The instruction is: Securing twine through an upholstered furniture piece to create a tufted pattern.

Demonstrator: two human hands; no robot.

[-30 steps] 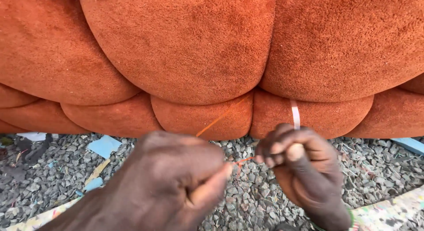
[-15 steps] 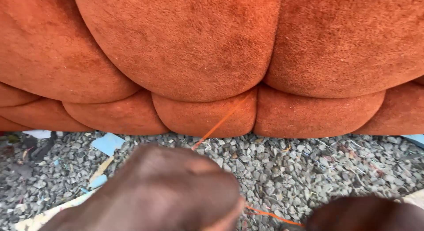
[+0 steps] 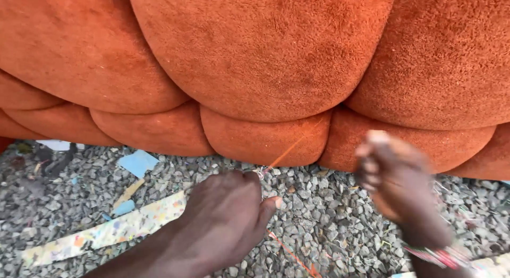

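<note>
Orange thread (image 3: 289,149) runs as a taut slanted line from the seam between two lower cushion puffs, at the middle of the frame, down to the left hand (image 3: 226,219), then trails on toward the lower edge over the gravel (image 3: 329,219). That hand is closed into a loose fist with the thread pinched at its upper knuckles, seemingly to keep the line tight against the tufted orange upholstery (image 3: 260,60), which fills the whole upper half of the frame. The right hand (image 3: 396,180), at the right, is blurred; its fingers look curled together, but whether it grips anything cannot be told. A beaded band sits on its wrist. The cushion's bottom edge hangs just above the ground, leaving open room only in the lower half. Scraps lie at lower left: a pale speckled strip (image 3: 106,233) and a blue paper piece (image 3: 137,162).
</note>
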